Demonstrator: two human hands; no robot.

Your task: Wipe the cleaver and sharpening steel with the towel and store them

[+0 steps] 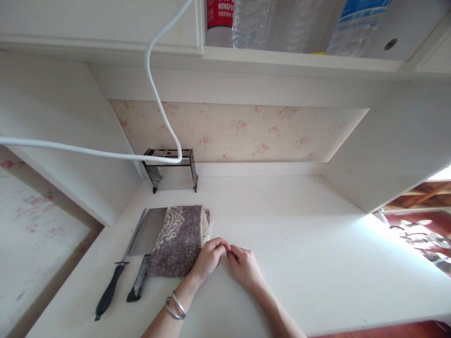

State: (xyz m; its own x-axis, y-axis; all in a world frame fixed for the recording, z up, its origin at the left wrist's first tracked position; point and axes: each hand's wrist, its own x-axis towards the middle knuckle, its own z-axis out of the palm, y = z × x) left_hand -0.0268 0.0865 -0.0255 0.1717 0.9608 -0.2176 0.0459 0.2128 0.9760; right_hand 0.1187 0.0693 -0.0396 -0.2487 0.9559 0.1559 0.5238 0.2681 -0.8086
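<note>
My left hand (210,257) rests over the right edge of a folded purple-brown cloth (178,249) with a cream pattern. Its fingers are curled closed, and no object shows in them. Fingertip to fingertip with it, my right hand (244,268) is also closed above the white tabletop, with nothing visible in its grip. The cloth covers part of a cleaver blade (150,232); the cleaver's dark handle (139,279) sticks out toward me. Left of the cleaver lies a sharpening steel (120,270) with a black handle. The undersides of both hands' fingers are hidden.
Behind the cloth, against the back wall, stands a clear knife block (172,173) with a black frame. A white cable (155,89) hangs across the upper left. Plastic bottles (252,23) stand on the shelf overhead. White side panels (398,136) flank the white tabletop (299,244).
</note>
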